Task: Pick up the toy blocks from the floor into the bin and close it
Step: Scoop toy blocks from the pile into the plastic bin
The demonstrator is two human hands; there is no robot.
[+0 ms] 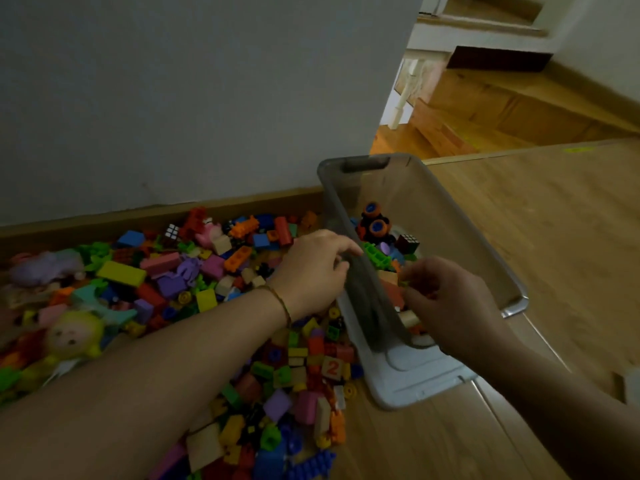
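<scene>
Left hand [313, 268] grips bin [450, 220] rim mid-frame, prob. to steady it; right hand [446, 299] curled over bin, contents can't tell. Blocks [207, 271] heaped lower left.

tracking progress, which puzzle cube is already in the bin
The dark-faced cube beside the orange-wheeled toy; the white-faced cube lies in the floor pile.

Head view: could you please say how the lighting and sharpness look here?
Head view: dim, no glare; wide-angle distortion bends straight edges; the near wall of the bin smears with motion blur beside the left hand; the right hand is soft; the blocks are fairly sharp.
</scene>
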